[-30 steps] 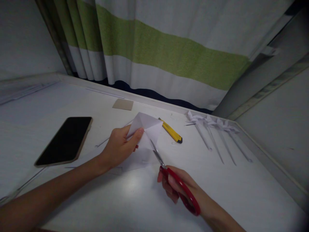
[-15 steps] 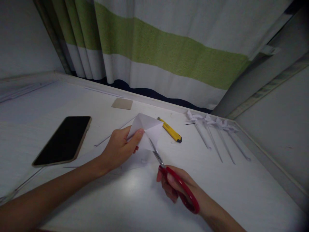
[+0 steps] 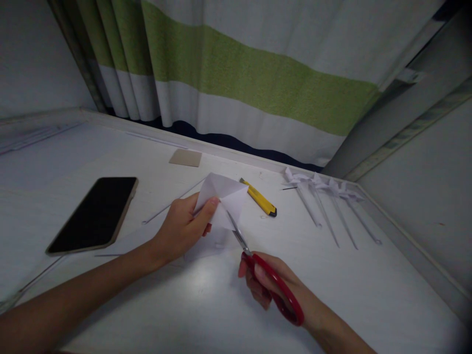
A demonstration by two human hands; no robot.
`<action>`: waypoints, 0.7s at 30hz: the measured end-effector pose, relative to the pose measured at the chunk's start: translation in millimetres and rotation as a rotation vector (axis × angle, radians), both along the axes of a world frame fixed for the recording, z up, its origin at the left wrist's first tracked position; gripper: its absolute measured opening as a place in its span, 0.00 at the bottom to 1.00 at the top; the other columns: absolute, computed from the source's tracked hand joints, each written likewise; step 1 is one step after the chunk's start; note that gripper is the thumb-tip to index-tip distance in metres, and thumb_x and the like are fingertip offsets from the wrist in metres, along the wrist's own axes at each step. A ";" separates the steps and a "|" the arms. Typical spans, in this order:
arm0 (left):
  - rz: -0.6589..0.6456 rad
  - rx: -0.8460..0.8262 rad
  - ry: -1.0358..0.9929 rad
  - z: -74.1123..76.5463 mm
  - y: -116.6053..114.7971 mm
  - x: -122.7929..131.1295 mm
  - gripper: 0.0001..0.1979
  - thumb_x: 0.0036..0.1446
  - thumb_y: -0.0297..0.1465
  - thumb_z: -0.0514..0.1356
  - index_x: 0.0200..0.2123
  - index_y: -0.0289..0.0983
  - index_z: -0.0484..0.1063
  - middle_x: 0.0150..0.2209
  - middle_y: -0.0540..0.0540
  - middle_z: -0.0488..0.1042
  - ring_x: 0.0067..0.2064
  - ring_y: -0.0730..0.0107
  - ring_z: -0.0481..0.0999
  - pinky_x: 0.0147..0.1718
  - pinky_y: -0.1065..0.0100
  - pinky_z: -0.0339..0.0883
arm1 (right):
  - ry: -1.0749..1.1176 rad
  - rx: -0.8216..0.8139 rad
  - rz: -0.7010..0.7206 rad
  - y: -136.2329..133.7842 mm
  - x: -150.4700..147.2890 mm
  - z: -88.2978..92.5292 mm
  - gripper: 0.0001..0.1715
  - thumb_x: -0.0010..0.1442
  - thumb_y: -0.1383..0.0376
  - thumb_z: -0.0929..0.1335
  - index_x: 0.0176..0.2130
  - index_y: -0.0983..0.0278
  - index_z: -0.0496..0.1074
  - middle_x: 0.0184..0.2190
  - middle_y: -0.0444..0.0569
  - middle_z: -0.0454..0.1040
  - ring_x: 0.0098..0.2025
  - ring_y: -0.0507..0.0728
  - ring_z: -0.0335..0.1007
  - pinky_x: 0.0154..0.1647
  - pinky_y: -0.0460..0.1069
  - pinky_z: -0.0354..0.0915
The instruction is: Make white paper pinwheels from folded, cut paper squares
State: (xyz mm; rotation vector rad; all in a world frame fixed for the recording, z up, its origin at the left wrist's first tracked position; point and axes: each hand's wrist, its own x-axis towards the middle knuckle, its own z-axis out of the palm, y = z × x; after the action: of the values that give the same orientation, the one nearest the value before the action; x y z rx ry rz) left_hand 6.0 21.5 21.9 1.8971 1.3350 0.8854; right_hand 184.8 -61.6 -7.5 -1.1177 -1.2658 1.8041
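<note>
My left hand (image 3: 184, 221) pinches a small creased white paper square (image 3: 224, 191) between thumb and fingers, held above the table. In my right hand (image 3: 263, 280) are red-handled scissors (image 3: 282, 292), fingers wrapped round the handles. Their blades reach up and left to the paper's lower right part, the tips near my left thumb. A yellow cutter (image 3: 260, 199) lies just right of the paper. Under and beside my left hand rest another sheet of white paper (image 3: 138, 238) and a thin rolled stick (image 3: 162, 210).
A black phone (image 3: 94, 214) lies at the left. Several white paper pinwheels (image 3: 326, 189) on sticks lie at the right. A grey-brown card (image 3: 186, 158) is near the raised back edge of the white table (image 3: 191, 305). A green and white curtain (image 3: 236, 64) hangs behind.
The view has shifted very slightly. Both hands, the paper and the scissors keep nearly the same positions.
</note>
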 end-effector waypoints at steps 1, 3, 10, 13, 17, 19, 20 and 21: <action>0.002 0.002 0.003 0.1 0.0 0.0 0.16 0.54 0.35 0.49 0.16 0.37 0.61 0.12 0.55 0.65 0.16 0.77 0.66 0.17 0.77 0.58 | 0.001 0.002 0.000 0.0 0.0 0.3 0.19 0.54 0.52 0.62 0.31 0.67 0.62 0.18 0.38 0.54 0.17 0.45 0.49 0.18 0.43 0.46; 0.005 0.003 0.004 0.0 0.0 0.1 0.17 0.54 0.35 0.49 0.15 0.37 0.61 0.12 0.55 0.65 0.15 0.77 0.66 0.16 0.77 0.57 | 0.007 0.005 0.001 0.0 0.1 0.4 0.19 0.54 0.53 0.62 0.31 0.68 0.62 0.18 0.38 0.54 0.17 0.45 0.49 0.17 0.43 0.46; 0.007 0.009 -0.016 -2.6 -1.0 1.8 0.17 0.55 0.35 0.49 0.16 0.36 0.61 0.12 0.56 0.64 0.15 0.78 0.65 0.16 0.78 0.57 | 0.041 0.015 0.006 -0.6 1.2 -4.6 0.18 0.56 0.54 0.61 0.32 0.68 0.63 0.17 0.38 0.54 0.17 0.44 0.49 0.17 0.43 0.46; 0.011 0.020 -0.022 -3.0 -1.1 2.0 0.18 0.55 0.34 0.49 0.15 0.36 0.61 0.11 0.55 0.65 0.15 0.78 0.66 0.17 0.77 0.57 | 0.043 0.018 0.004 0.0 1.8 -6.0 0.18 0.55 0.55 0.61 0.32 0.68 0.63 0.17 0.38 0.55 0.16 0.44 0.49 0.16 0.42 0.46; 0.008 0.023 -0.013 -3.0 -0.8 1.7 0.18 0.55 0.34 0.49 0.14 0.36 0.61 0.11 0.56 0.64 0.14 0.78 0.65 0.17 0.77 0.57 | 0.050 0.017 -0.003 1.0 1.5 -7.1 0.17 0.56 0.55 0.61 0.32 0.68 0.63 0.17 0.38 0.55 0.16 0.44 0.49 0.16 0.42 0.46; 0.009 0.019 -0.018 -3.2 -0.8 1.4 0.18 0.55 0.34 0.49 0.14 0.36 0.61 0.11 0.56 0.64 0.14 0.78 0.65 0.17 0.77 0.57 | 0.047 0.018 -0.001 1.1 1.2 -7.1 0.17 0.56 0.55 0.61 0.32 0.69 0.64 0.17 0.39 0.55 0.16 0.44 0.50 0.16 0.42 0.46; 0.010 0.018 -0.022 -3.3 -0.9 1.3 0.18 0.55 0.34 0.49 0.14 0.36 0.61 0.11 0.56 0.64 0.15 0.78 0.65 0.17 0.77 0.57 | 0.044 0.017 -0.002 1.0 1.1 -6.9 0.17 0.56 0.55 0.61 0.32 0.69 0.64 0.17 0.39 0.55 0.16 0.44 0.50 0.16 0.42 0.46; 0.011 0.018 -0.024 -3.4 -1.0 1.1 0.18 0.55 0.34 0.49 0.14 0.36 0.61 0.11 0.56 0.64 0.15 0.78 0.65 0.16 0.78 0.57 | 0.045 0.017 -0.002 0.8 1.1 -6.6 0.17 0.56 0.55 0.61 0.32 0.69 0.64 0.17 0.39 0.55 0.17 0.44 0.50 0.16 0.42 0.46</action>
State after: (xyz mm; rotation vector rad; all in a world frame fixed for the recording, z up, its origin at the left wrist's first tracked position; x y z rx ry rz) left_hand 7.2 20.5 18.5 1.8882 1.3293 0.9256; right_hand 185.8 -60.9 -14.1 -1.0633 -1.2513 1.8040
